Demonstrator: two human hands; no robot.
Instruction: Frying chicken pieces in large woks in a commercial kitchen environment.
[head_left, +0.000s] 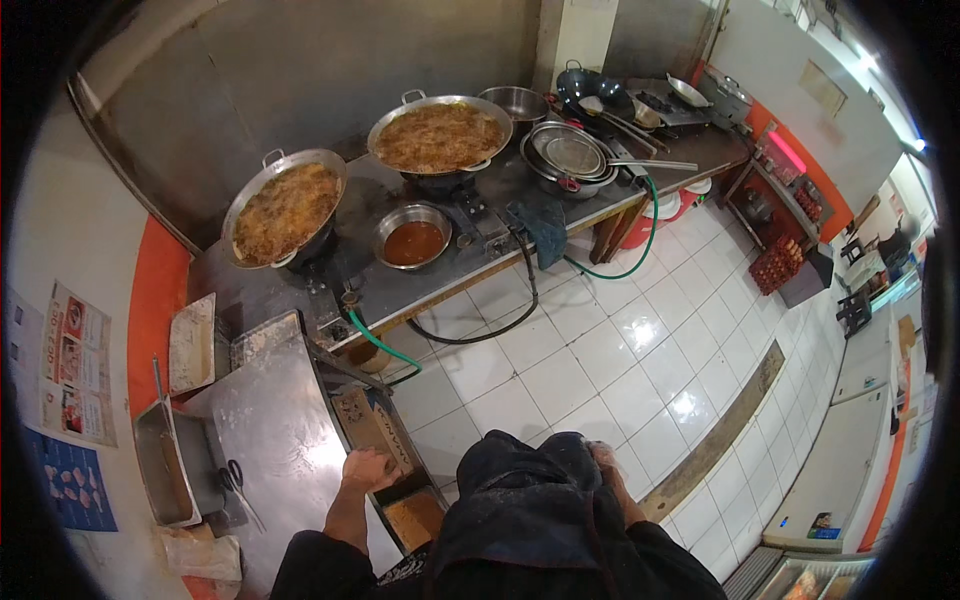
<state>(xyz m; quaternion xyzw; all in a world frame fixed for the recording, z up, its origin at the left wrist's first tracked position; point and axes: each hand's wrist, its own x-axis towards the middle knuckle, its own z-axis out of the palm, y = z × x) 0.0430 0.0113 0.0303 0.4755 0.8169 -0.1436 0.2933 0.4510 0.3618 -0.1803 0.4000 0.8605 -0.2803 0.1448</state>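
My left hand is over the edge of a steel worktable, above a shelf with a cardboard box; its fingers are curled, and whether it holds anything is unclear. My right hand hangs beside the dark apron, its fingers partly hidden. Two large metal woks, a left one and a farther one, stand on burners with bubbling oil and browned food. Between them and the counter's front edge sits a steel bowl of reddish-brown liquid. Kitchen scissors lie on the worktable.
Strainers, an empty black wok and ladles occupy the counter's right part. A green gas hose and a dark hose hang below its edge. A deep steel container stands left. A person is far right.
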